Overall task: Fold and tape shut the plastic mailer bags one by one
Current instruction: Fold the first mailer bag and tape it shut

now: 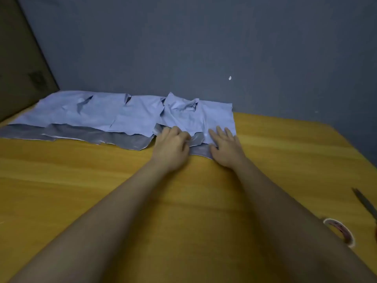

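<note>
Several pale blue plastic mailer bags (98, 113) lie overlapping in a row along the far edge of the wooden table (102, 180), their grey flaps (122, 139) turned toward me. The rightmost mailer (216, 117) lies under both hands. My left hand (173, 146) has its fingers curled, pinching the grey flap edge of that mailer. My right hand (224, 148) lies flat with fingers spread on the mailer's near right corner, pressing it down.
A roll of clear tape (340, 231) rests near the table's right edge, with scissors (365, 203) just beyond it. A dark grey wall (204, 48) stands behind the mailers. A brown cardboard sheet (18, 58) leans at the far left.
</note>
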`<state>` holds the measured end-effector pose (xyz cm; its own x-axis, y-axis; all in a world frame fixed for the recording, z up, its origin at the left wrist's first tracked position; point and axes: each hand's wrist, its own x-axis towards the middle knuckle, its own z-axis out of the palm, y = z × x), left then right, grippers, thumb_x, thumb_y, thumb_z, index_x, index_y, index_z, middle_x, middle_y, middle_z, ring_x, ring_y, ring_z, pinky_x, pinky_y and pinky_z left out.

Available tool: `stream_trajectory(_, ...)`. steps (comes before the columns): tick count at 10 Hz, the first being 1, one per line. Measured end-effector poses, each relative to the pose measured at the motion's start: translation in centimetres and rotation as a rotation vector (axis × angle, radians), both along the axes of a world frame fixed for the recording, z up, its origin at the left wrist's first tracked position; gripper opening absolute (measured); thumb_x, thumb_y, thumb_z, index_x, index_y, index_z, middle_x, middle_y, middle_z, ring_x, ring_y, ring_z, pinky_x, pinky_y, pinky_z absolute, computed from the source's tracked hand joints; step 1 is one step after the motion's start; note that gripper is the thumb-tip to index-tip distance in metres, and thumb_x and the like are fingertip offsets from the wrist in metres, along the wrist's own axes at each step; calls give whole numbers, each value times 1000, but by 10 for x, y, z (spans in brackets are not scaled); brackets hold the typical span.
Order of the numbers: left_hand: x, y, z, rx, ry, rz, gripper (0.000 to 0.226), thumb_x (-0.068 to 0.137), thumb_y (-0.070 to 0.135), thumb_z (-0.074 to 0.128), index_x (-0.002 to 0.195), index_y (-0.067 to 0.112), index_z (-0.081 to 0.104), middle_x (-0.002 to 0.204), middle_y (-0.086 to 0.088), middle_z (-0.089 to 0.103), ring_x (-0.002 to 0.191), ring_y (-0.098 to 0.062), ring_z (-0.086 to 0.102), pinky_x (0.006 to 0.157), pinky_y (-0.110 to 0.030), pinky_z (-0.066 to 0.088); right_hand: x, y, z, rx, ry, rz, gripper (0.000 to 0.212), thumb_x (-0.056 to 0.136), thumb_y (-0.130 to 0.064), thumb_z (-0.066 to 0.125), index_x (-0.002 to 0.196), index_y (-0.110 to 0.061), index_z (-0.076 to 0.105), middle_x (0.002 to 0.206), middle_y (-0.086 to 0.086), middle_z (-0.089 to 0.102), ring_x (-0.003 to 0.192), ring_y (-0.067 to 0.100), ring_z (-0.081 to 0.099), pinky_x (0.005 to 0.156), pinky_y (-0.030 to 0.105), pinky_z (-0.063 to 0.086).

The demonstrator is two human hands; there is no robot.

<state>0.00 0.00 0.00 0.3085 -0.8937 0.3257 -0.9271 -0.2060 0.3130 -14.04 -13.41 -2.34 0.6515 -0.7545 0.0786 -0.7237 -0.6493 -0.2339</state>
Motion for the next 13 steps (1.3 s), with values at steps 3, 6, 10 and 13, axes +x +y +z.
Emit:
stream_trajectory(3, -12, -3, 0, -39, -59, -40, 29, 95, 21, 42, 118, 19, 60, 114, -1, 52, 105, -23, 40, 80, -28, 24, -8, 2, -5, 110, 189, -7, 53, 101, -50, 16, 152, -36, 6, 161, -2, -3, 148, 20, -5, 119, 45, -4)
stream_trajectory(6, -34, 35, 2, 37, -63, -80, 31, 94, 21, 42, 123, 21, 54, 122, -1, 50, 115, -23, 38, 87, -32, 28, -41, 52, -2, 156, 200, -23, 55, 100, -53, 16, 152, -37, 5, 161, -3, -6, 148, 19, -8, 118, 44, -6)
stream_trajectory(10, -56, 97, -6, 235, -5, -146, 41, 94, 16, 41, 136, 20, 43, 138, -1, 43, 125, -23, 36, 101, -37, 32, -79, 121, -2, 178, 174, 13, 54, 101, -52, 18, 152, -38, 8, 161, -5, -4, 147, 18, -7, 118, 44, -6)
stream_trajectory(13, -63, 139, -10, 165, 86, -228, 45, 95, 8, 40, 139, 12, 44, 148, -5, 40, 136, -20, 35, 108, -30, 29, -100, 173, -3, 175, 164, 55, 53, 101, -51, 19, 151, -38, 9, 161, -5, -3, 147, 16, -7, 117, 42, -7)
